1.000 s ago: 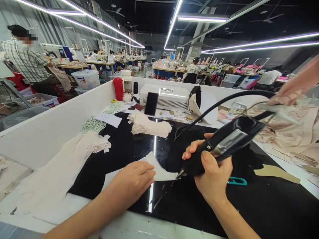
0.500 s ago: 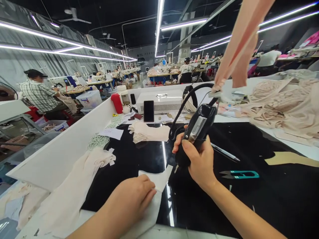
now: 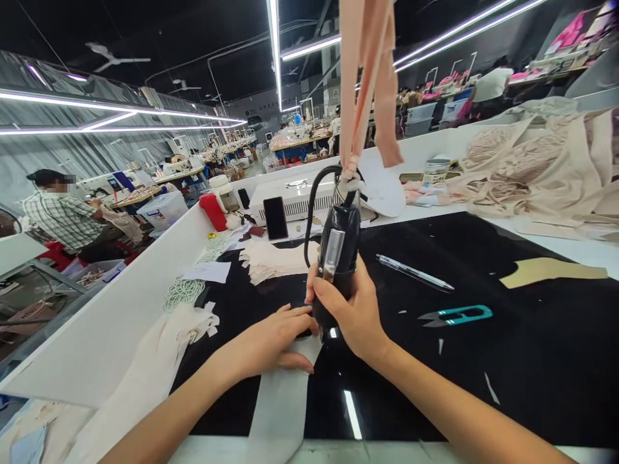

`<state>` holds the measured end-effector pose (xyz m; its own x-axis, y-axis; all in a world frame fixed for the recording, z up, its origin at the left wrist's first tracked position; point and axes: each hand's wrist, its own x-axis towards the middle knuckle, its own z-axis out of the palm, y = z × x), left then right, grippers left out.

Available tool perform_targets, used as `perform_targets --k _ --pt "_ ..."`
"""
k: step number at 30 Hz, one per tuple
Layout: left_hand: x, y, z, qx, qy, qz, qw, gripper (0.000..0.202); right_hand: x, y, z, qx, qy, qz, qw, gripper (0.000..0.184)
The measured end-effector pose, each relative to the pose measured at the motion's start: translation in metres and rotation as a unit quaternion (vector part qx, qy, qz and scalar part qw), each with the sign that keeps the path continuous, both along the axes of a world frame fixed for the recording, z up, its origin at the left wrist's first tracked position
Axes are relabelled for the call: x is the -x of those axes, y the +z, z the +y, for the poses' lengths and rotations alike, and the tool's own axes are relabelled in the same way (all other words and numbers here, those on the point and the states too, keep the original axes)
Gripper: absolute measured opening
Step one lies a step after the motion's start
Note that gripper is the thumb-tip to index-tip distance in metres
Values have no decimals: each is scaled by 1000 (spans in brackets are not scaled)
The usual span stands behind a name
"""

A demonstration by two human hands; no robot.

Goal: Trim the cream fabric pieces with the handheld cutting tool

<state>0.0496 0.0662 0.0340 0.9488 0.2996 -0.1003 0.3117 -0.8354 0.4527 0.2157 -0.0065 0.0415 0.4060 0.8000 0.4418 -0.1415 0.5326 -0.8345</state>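
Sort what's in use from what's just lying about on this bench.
In use:
right hand gripping the black corded tool, tip down by the pale fabric strip
left hand flat on that strip

Lying about:
teal snips
pen
phone
red bottle
folded fabric stack
white cord coil

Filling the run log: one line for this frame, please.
left hand: flat on pale fabric strip | right hand: grips black corded tool, upright, tip at strip | nearby: teal snips, pen | surface: black table
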Motion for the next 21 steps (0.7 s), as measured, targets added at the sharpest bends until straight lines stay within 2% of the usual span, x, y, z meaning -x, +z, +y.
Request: perform_targets --k 7,21 --pt "8 -5 6 -34 -14 9 999 49 6 1 2 -16 11 0 1000 23" --pt "12 -10 11 -23 -36 -9 999 61 9 -6 2 2 16 2 1000 25"
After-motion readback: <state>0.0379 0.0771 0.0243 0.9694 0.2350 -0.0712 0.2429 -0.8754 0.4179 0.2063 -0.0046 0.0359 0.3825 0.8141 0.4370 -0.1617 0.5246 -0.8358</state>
